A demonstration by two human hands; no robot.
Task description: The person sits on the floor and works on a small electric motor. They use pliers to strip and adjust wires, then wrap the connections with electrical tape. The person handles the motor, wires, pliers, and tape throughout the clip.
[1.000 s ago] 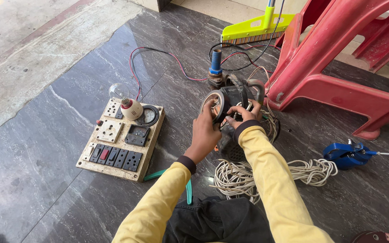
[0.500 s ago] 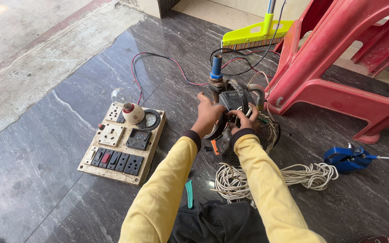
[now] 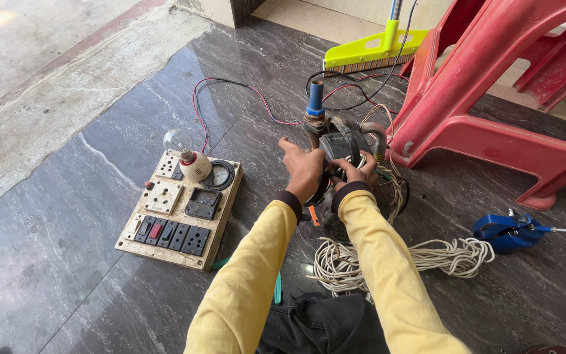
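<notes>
Pump (image 3: 343,145): dark, grimy, rusty-piped

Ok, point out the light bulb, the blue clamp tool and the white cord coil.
light bulb (image 3: 177,139), head view, glass globe
blue clamp tool (image 3: 502,231), head view, blue body
white cord coil (image 3: 345,265), head view, bundled loops

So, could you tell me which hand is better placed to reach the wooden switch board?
Probably the left hand: it is nearer the wooden switch board; the right hand is on the far side.

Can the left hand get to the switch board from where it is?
Probably yes. The left hand grips the pump, and the switch board lies just to its left on bare floor, nothing between.
</notes>
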